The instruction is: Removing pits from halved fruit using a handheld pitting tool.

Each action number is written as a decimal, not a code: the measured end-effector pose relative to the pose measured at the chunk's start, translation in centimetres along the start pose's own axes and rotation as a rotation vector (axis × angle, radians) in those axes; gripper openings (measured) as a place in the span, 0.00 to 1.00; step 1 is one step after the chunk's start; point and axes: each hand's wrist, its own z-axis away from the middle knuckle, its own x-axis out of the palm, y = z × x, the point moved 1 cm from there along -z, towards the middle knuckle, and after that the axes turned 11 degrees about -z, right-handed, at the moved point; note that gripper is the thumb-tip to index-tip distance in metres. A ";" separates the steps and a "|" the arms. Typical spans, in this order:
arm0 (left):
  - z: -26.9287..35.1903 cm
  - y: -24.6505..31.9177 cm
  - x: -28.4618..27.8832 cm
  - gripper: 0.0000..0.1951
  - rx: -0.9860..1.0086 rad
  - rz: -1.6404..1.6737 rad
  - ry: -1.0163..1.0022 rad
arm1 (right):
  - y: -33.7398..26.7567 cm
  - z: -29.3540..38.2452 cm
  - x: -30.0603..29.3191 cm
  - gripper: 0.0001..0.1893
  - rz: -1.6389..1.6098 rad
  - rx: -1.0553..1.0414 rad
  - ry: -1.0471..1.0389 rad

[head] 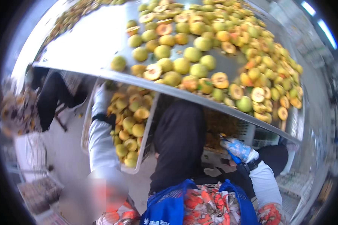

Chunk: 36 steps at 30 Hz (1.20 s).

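My left hand (100,91), in a pale glove, reaches down by the table's front edge, over the back left of a white plastic crate (142,149). That crate holds yellow stone fruit (129,122), whole and halved. Blur hides what the left fingers do. In a blue patterned glove, my right hand (236,149) hangs below the table edge, right of my dark-clad knee. A small yellow and dark tip (222,135) shows at its fingers; whether it is held is unclear. Before me on the metal table (101,42) lie many yellow-green stone fruits (183,66), several halved with pits showing.
The table's raised metal rim (214,105) runs across above my knees. A person's dark-clad leg (55,98) is at the left. White crates (291,182) stand at the lower right. More fruit (73,17) lies at the table's far left.
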 end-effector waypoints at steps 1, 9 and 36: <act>0.9 -0.8 -0.6 0.20 -0.051 0.196 0.065 | -1.2 -0.5 -0.1 0.16 -0.417 0.317 -0.016; 8.8 25.2 -13.1 0.09 0.459 0.336 0.394 | -0.6 0.7 -0.9 0.25 0.065 0.224 0.062; 20.7 48.6 -8.2 0.18 0.572 0.972 -0.114 | -5.6 3.0 -1.2 0.09 -1.118 -0.284 0.459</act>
